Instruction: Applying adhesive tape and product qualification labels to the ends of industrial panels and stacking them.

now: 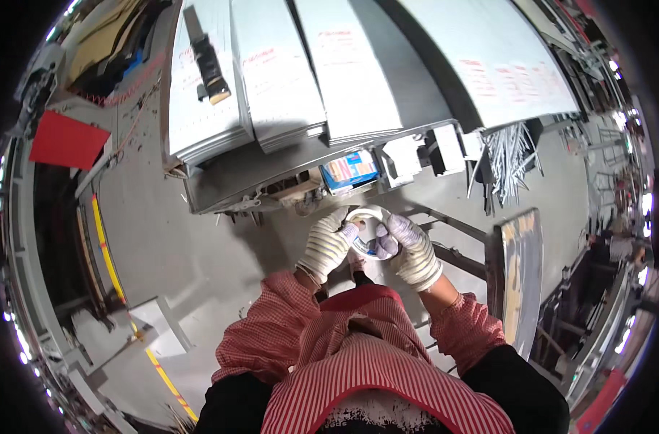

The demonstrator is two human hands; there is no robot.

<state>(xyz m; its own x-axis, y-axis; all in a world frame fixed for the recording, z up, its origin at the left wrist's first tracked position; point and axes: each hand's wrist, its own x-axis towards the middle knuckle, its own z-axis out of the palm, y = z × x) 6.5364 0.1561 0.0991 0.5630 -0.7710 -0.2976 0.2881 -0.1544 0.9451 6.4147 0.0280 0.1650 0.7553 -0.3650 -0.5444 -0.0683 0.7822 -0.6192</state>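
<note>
Both my hands wear striped, off-white work gloves and meet in front of my body. Between them is a roll of white tape (370, 213), its ring opening facing up at me. My left hand (326, 244) pinches the ring's left side with thumb and fingers. On the opposite side, my right hand (410, 249) is closed around the rim, with fingers reaching into the opening. A small blue patch shows on the ring's inner face. Part of the ring is hidden behind the gloved fingers.
Ahead stands a dark workbench (242, 177) with stacks of white sheets (282, 94). A black-handled tool (210, 69) lies on the left stack. Beneath the bench are a blue box (349, 172) and thin metal rods (508, 163). A metal frame with an upright panel (521, 275) stands right.
</note>
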